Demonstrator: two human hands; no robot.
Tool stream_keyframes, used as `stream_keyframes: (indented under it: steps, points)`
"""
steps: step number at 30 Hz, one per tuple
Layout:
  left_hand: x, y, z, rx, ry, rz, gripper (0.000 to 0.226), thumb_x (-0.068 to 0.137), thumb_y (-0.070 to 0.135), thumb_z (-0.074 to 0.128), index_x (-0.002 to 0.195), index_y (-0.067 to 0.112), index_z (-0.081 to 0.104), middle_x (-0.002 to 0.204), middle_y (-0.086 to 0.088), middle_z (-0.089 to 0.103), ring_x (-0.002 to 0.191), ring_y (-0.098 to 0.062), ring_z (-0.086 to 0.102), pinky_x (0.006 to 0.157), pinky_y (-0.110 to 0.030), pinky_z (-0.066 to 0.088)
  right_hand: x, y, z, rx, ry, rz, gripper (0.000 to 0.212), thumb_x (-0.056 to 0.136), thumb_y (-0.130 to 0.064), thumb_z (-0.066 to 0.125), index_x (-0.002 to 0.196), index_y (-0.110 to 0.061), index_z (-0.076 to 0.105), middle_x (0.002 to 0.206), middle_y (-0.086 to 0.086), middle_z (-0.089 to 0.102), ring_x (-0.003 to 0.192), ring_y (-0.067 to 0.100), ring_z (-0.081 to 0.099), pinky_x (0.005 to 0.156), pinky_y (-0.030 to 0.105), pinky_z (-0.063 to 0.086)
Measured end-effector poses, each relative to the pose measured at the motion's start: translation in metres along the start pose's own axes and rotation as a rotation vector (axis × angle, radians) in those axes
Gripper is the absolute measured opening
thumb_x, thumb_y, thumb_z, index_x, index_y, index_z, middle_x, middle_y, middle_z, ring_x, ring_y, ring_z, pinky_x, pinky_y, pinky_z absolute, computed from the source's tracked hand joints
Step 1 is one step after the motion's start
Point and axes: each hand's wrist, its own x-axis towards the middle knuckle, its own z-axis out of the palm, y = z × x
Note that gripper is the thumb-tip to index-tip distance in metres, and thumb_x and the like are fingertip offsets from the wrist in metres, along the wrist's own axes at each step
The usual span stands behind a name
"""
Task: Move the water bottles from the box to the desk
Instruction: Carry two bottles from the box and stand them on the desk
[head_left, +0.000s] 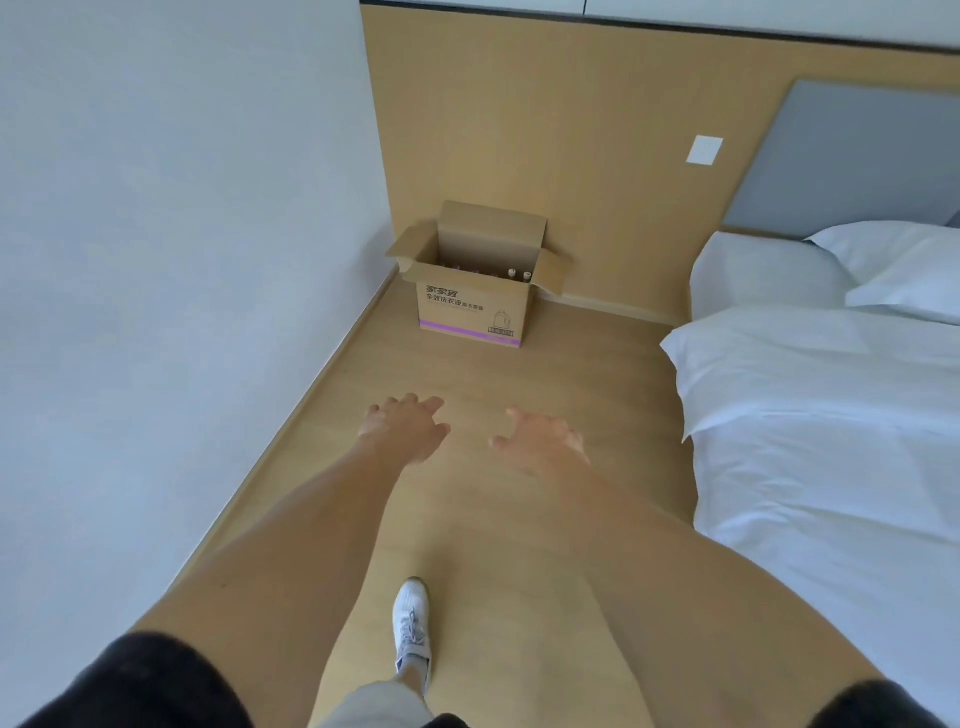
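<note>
Cardboard box (475, 296) ahead; left hand (408, 427), right hand (540, 439) outstretched, fingers spread, empty.

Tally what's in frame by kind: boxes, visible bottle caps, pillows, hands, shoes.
Cardboard box: 1, flaps open, on the floor
White bottle caps showing above its rim: 2; darker tops beside them too dim to count
Pillows: 2
Hands: 2, left hand, right hand, both empty
White shoe: 1
Total: 8

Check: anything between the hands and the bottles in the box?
Nothing visible. Bare floor lies between the left hand, right hand and the box; its flaps are open, with bottle caps showing.
</note>
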Motion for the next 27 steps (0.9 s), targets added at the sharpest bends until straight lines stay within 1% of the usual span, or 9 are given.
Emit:
stream_keyframes:
  steps: [6, 14, 22, 27]
  points:
    - [0.118, -0.030, -0.046, -0.027, -0.017, 0.047, 0.053, 0.105, 0.049, 0.030, 0.155, 0.032, 0.028, 0.151, -0.006, 0.041, 0.137, -0.030, 0.039, 0.110, -0.044, 0.033, 0.101, -0.047, -0.045, -0.035, -0.024, 0.058, 0.059, 0.098, -0.052, 0.043, 0.153, -0.034, 0.031, 0.153, 0.011, 0.040, 0.141, 0.031, 0.035, 0.109, 0.043, 0.030]
    - [0.254, -0.076, -0.115, -0.052, -0.005, 0.087, 0.050, 0.105, 0.041, 0.032, 0.152, 0.026, 0.032, 0.148, -0.010, 0.044, 0.134, -0.033, 0.041, 0.107, -0.046, 0.034, 0.216, -0.114, -0.099, 0.020, -0.011, 0.076, 0.066, 0.097, -0.055, 0.042, 0.157, -0.036, 0.023, 0.158, 0.009, 0.031, 0.145, 0.030, 0.030, 0.113, 0.044, 0.027]
    - [0.360, -0.085, -0.142, -0.041, 0.005, 0.117, 0.049, 0.103, 0.038, 0.032, 0.151, 0.026, 0.034, 0.146, -0.010, 0.047, 0.130, -0.033, 0.045, 0.104, -0.046, 0.037, 0.315, -0.124, -0.142, 0.006, 0.041, 0.117, 0.059, 0.097, -0.053, 0.044, 0.150, -0.029, 0.033, 0.144, 0.011, 0.046, 0.134, 0.031, 0.043, 0.106, 0.045, 0.034]
    - [0.436, -0.085, -0.166, -0.069, 0.015, 0.112, 0.050, 0.104, 0.040, 0.032, 0.152, 0.027, 0.031, 0.148, -0.008, 0.045, 0.131, -0.032, 0.045, 0.106, -0.046, 0.038, 0.395, -0.124, -0.163, 0.029, 0.034, 0.103, 0.059, 0.097, -0.052, 0.044, 0.151, -0.030, 0.031, 0.143, 0.010, 0.046, 0.133, 0.030, 0.043, 0.106, 0.046, 0.034]
